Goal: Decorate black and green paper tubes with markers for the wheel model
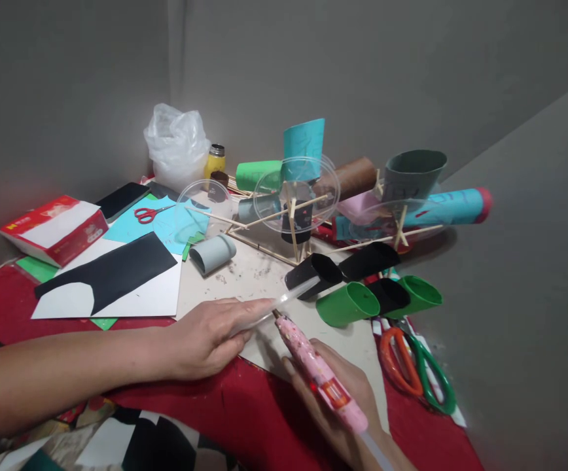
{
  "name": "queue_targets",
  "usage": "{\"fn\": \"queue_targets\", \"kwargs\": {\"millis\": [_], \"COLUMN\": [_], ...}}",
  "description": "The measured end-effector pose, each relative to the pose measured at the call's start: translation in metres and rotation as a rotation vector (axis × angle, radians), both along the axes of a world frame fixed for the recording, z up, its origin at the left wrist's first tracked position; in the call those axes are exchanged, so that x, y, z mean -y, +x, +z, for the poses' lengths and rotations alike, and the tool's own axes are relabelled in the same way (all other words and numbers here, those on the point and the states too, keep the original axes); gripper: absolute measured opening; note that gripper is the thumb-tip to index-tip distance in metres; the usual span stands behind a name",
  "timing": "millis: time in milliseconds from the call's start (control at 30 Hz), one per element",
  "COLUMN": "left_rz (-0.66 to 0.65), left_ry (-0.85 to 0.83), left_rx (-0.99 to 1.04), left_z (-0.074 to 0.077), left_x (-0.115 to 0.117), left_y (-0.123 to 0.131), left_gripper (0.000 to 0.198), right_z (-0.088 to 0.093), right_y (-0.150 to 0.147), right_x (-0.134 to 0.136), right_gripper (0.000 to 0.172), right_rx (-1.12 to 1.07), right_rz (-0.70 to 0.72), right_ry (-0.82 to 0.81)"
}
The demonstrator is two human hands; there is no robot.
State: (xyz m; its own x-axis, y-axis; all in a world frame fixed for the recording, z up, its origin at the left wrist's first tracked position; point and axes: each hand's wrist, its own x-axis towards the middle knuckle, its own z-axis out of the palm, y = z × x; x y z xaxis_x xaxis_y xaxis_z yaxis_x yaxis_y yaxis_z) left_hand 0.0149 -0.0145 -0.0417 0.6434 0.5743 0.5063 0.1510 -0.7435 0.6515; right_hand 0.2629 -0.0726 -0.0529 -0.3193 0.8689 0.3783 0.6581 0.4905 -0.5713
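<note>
My left hand (215,337) pinches a clear plastic lid (296,294), seen almost edge-on, above the grey board. Wrapped in my right hand (362,392) is a pink patterned hot glue gun (308,356), with a red light on its side and a glue stick (376,450) at its rear. Its nozzle tip lies close to the lid; whether they touch I cannot tell. Just beyond are black paper tubes (308,271) and a green paper tube (345,306). Behind them stands a frame of wooden sticks (259,248) with clear discs (264,196) and coloured tubes.
Orange and green-handled scissors (431,373) lie at the right edge. A grey tube (213,254), small red scissors (149,214), black paper (117,268) and a red box (53,229) are on the left. A plastic bag (176,140) and yellow bottle (215,160) stand by the wall.
</note>
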Motion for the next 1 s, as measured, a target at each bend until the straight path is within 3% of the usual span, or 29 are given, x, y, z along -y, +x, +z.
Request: {"fn": "queue_targets", "kwargs": {"millis": [167, 300, 400, 533, 633, 733, 833, 1000], "left_rz": [-0.003, 0.029, 0.037, 0.001, -0.007, 0.024, 0.052, 0.039], "left_ry": [0.071, -0.013, -0.126, -0.185, -0.179, -0.165, -0.216, -0.485], "left_rx": [-0.066, -0.095, -0.023, -0.019, -0.04, -0.042, -0.068, -0.054], "left_z": [0.005, 0.014, 0.017, 0.009, 0.003, 0.002, 0.006, 0.017], "left_x": [-0.002, -0.001, 0.001, 0.002, 0.002, 0.002, 0.001, 0.0], "left_y": [-0.004, -0.008, -0.008, -0.003, 0.001, 0.001, -0.001, -0.003], "left_gripper": [0.06, 0.045, 0.05, 0.072, 0.067, 0.058, 0.055, 0.046], "right_z": [-0.01, -0.011, -0.008, -0.001, 0.003, 0.001, -0.007, -0.011], "right_y": [0.004, 0.004, 0.002, -0.002, -0.003, -0.001, 0.003, 0.005], "right_x": [-0.002, -0.001, 0.0, 0.001, 0.001, 0.0, -0.003, -0.003], "right_gripper": [0.018, 0.025, 0.021, 0.02, 0.027, 0.021, 0.014, 0.028], "right_rx": [0.166, 0.244, 0.112, -0.04, -0.031, -0.022, 0.057, 0.258], "right_rz": [0.044, 0.057, 0.032, -0.044, -0.025, 0.0, 0.022, 0.093], "right_ry": [0.177, 0.224, 0.158, -0.046, -0.079, -0.076, 0.018, 0.18]}}
